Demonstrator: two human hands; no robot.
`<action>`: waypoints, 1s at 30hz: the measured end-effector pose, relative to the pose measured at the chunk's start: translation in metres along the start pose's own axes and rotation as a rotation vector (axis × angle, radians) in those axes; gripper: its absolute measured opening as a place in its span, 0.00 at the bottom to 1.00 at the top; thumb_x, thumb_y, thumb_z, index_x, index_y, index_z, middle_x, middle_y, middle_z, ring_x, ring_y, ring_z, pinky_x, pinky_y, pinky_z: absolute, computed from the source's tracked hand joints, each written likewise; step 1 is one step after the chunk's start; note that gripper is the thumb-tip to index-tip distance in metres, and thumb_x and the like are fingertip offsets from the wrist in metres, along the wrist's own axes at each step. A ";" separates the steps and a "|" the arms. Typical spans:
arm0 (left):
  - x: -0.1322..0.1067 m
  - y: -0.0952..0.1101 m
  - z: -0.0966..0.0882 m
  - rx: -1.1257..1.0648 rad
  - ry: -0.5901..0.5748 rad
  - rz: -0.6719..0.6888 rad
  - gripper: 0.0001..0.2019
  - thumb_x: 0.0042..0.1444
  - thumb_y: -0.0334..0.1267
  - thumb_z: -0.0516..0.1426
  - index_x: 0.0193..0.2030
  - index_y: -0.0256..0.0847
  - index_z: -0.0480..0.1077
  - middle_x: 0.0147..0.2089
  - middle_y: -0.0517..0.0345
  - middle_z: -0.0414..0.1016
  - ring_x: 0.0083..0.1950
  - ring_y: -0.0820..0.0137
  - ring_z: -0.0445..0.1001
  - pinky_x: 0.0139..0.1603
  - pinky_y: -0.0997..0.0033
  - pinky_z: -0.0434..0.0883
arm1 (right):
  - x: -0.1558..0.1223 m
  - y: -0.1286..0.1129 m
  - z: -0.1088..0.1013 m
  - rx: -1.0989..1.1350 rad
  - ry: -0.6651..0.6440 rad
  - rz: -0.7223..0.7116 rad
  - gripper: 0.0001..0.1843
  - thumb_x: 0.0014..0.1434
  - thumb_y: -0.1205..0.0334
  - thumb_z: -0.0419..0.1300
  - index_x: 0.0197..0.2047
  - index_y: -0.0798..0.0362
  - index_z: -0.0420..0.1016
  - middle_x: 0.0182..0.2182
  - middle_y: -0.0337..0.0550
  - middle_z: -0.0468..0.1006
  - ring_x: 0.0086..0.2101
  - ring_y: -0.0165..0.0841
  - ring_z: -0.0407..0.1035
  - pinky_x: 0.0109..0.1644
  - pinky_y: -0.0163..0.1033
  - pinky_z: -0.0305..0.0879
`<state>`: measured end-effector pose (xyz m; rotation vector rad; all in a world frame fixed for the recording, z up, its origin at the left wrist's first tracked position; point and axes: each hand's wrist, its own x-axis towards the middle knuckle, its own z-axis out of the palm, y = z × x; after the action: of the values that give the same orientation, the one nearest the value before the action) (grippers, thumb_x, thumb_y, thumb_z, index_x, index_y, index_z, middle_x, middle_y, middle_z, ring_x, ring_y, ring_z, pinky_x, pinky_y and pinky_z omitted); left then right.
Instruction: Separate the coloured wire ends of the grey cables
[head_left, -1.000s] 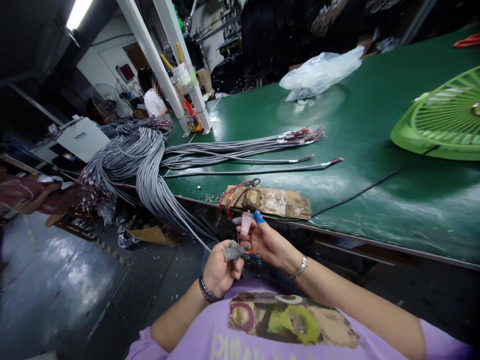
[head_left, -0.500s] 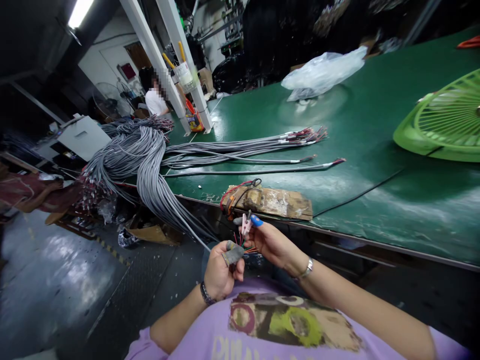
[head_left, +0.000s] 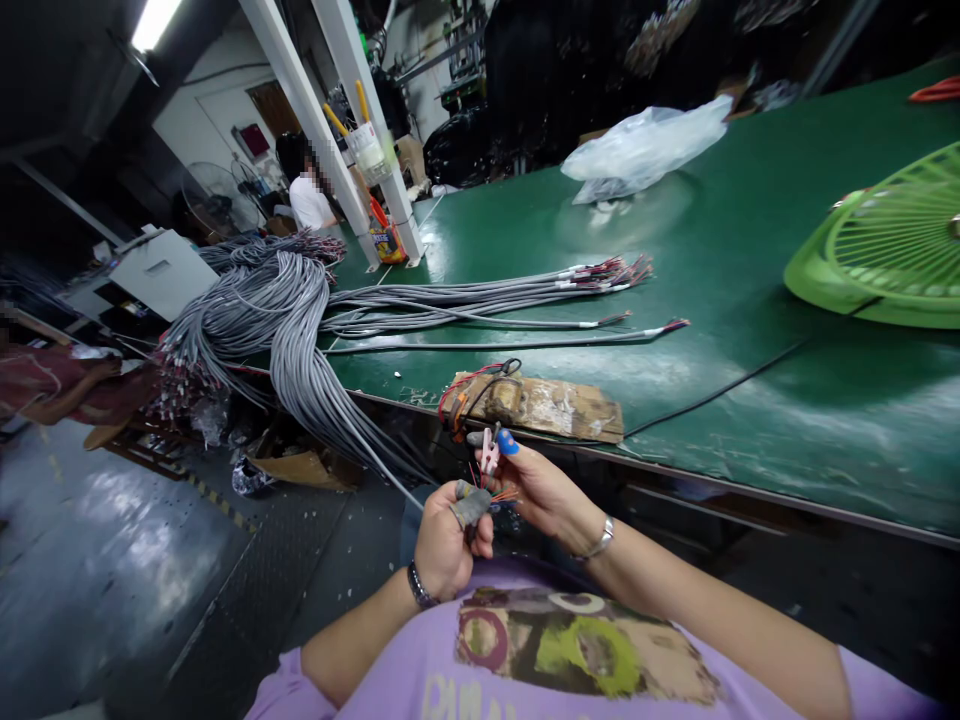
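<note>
My left hand (head_left: 448, 535), a grey cover on its thumb, is closed around the end of a grey cable (head_left: 401, 487). Thin loose wires (head_left: 504, 495), orange and red among them, fan out from its fingertips toward my right hand. Just above, my right hand (head_left: 541, 490) pinches a small pale pink clip (head_left: 489, 452) between a blue-wrapped thumb and a grey-covered finger. The clip is beside the near edge of a worn wooden block (head_left: 566, 405) with red and black leads tied round its left end. My right hand's lower fingers are partly hidden.
A thick bundle of grey cables (head_left: 300, 330) hangs over the green table's (head_left: 750, 400) left edge. More cables (head_left: 465, 295) lie across it, ends stripped. A green fan (head_left: 892, 245), its black cord and a plastic bag (head_left: 649, 150) are on the table. A person (head_left: 309, 200) is behind the posts.
My left hand has shifted slightly right and up, bringing the loose wires closer to my right hand. The wires now spread more to the right. The pink clip stays in my right hand.
</note>
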<state>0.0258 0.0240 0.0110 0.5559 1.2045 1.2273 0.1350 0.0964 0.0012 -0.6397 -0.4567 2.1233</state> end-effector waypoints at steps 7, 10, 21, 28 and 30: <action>-0.006 0.001 -0.001 0.002 0.006 0.037 0.14 0.42 0.44 0.62 0.24 0.38 0.63 0.12 0.63 0.66 0.10 0.79 0.58 0.10 0.82 0.53 | -0.003 -0.002 -0.001 0.038 -0.024 0.065 0.16 0.52 0.47 0.62 0.33 0.52 0.75 0.27 0.40 0.76 0.26 0.28 0.66 0.30 0.33 0.64; -0.010 0.002 -0.002 0.001 0.022 0.056 0.14 0.42 0.44 0.63 0.24 0.38 0.63 0.12 0.63 0.66 0.10 0.79 0.58 0.10 0.82 0.53 | -0.005 -0.003 -0.003 0.019 -0.073 0.111 0.19 0.55 0.45 0.58 0.35 0.53 0.75 0.31 0.44 0.76 0.27 0.29 0.67 0.31 0.34 0.65; -0.009 0.004 0.002 -0.047 0.041 0.033 0.16 0.41 0.45 0.63 0.25 0.38 0.62 0.13 0.64 0.66 0.11 0.79 0.59 0.11 0.82 0.54 | -0.005 -0.002 -0.006 -0.105 -0.068 -0.050 0.15 0.51 0.49 0.63 0.30 0.54 0.75 0.26 0.39 0.73 0.25 0.27 0.63 0.28 0.33 0.62; -0.006 0.004 0.004 -0.077 0.035 0.019 0.13 0.43 0.43 0.61 0.26 0.38 0.63 0.13 0.64 0.66 0.11 0.79 0.59 0.11 0.82 0.55 | 0.000 0.001 -0.009 -0.222 -0.020 -0.184 0.18 0.49 0.46 0.64 0.27 0.54 0.75 0.23 0.39 0.72 0.25 0.27 0.61 0.30 0.33 0.60; -0.005 0.003 0.004 -0.075 0.034 0.018 0.12 0.44 0.42 0.61 0.26 0.38 0.63 0.13 0.64 0.67 0.11 0.79 0.59 0.11 0.82 0.55 | 0.002 0.001 -0.006 -0.131 -0.056 -0.079 0.19 0.47 0.45 0.65 0.28 0.54 0.76 0.25 0.39 0.74 0.26 0.28 0.63 0.30 0.34 0.60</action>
<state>0.0293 0.0213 0.0166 0.4930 1.1789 1.2958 0.1374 0.0978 -0.0047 -0.6262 -0.6459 2.0528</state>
